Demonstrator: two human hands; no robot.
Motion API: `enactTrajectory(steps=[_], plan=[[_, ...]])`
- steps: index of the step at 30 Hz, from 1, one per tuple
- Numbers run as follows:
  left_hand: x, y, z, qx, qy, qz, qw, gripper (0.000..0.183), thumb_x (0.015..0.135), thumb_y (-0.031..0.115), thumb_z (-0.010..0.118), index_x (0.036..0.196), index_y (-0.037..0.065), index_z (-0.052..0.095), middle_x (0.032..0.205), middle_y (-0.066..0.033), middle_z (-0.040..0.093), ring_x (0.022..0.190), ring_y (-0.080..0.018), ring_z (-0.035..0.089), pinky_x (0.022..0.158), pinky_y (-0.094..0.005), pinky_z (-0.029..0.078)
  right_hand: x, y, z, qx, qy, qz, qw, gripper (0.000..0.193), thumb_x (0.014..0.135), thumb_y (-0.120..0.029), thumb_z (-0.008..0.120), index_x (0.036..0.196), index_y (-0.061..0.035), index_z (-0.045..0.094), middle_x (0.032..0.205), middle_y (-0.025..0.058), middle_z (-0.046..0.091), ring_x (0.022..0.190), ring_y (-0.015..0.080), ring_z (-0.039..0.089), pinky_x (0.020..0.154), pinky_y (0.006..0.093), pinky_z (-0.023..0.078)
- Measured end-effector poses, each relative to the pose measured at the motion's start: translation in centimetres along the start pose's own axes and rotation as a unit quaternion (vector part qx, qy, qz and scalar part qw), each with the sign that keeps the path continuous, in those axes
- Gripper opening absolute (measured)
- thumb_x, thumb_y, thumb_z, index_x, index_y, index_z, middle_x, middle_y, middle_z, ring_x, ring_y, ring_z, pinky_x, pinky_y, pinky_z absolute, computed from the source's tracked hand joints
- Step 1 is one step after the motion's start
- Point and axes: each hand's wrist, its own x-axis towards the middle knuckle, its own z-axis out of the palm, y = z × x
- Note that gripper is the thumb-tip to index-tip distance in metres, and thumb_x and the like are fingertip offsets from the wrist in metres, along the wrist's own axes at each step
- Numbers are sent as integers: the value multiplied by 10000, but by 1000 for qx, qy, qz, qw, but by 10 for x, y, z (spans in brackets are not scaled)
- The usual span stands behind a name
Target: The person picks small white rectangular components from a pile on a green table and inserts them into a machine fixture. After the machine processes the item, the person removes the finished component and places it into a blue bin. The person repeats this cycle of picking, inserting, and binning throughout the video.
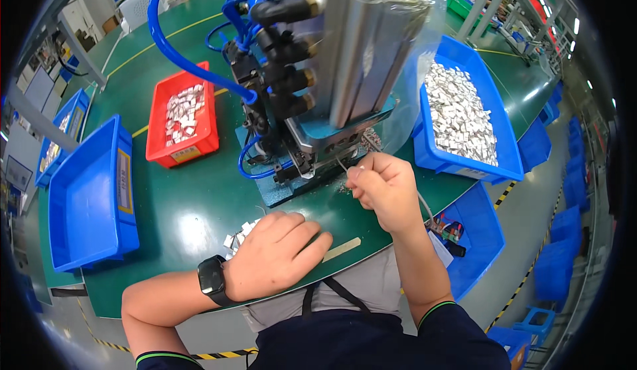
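Grey and thin, a rod [342, 165] pokes out of the right hand [387, 191], pinched narrow between thumb and fingertips, with its tip right up at the base of the machine [366, 55]. Can't make out exactly what kind of tool it is, the fingers cover most of it. Left hand [277, 252] lies palm down at the near edge of the bench [192, 194], fingers loosely bent, just beside a little heap of white pieces [240, 236]. Can't tell if anything's tucked under that palm. Black watch [213, 280] on the left wrist. Next to the left hand's fingertips, a pale yellow strip [342, 249] runs along the bench edge.

Further out, the machine is a chunky metal thing on a blue base, with blue hoses [157, 25] looping off its left side and clear plastic [428, 21] draped over its right. Left of it sits a red bin [208, 144] with more of the white pieces in it. Beyond that, far left, a blue bin [86, 197]. Over on the right, a blue tub [438, 159] is loaded with whitish bits, and a lower blue crate [488, 227] hangs out past the bench edge, some dark odds and ends in it.
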Motion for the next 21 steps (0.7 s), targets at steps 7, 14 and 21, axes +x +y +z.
enactTrajectory(steps=[7,14,21], plan=[[-4,-1,4,54,-23,-40,997,359,662,86,721,1005,35,627,1016,-91,600,917,-258,583,752,-373,475,9,1,6,59,37,52,996,210,873,-146,670,732,2,621,616,8,575,459,18,408,412,198,293],[-1,10,-10,137,-78,-119,980,362,698,116,735,1023,8,618,1004,-120,596,940,-298,582,794,-404,489,10,1,8,47,53,50,996,191,878,-80,631,742,40,573,604,58,553,413,39,368,377,212,249],[-1,16,-21,159,-186,-181,953,376,727,90,674,1068,-47,597,1014,-163,579,948,-316,574,827,-404,491,10,0,9,61,54,49,996,191,886,-80,627,746,39,574,605,54,555,414,37,363,377,215,244]])
